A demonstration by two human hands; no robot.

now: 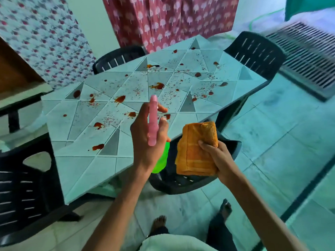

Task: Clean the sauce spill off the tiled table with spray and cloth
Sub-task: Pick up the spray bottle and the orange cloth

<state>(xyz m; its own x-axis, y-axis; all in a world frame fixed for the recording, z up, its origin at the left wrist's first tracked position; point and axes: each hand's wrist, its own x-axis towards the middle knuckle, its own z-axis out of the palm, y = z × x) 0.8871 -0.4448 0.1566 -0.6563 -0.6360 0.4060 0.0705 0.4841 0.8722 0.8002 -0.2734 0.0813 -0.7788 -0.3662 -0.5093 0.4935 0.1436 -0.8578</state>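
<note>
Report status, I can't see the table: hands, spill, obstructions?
Left hand holds spray; right hand holds cloth. Spill unwiped. Nothing in the way.

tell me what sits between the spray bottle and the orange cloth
Nothing: in the head view only a bare strip of tiled table edge shows between the spray bottle and the folded orange cloth.

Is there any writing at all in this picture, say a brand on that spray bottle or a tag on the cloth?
None can be read.
Spray bottle in the left hand: pink head, green body, no label showing.
Orange cloth in the right hand: no tag or lettering.
Tiled table: only sauce stains.
Hanging fabrics: printed motifs, no words.
</note>
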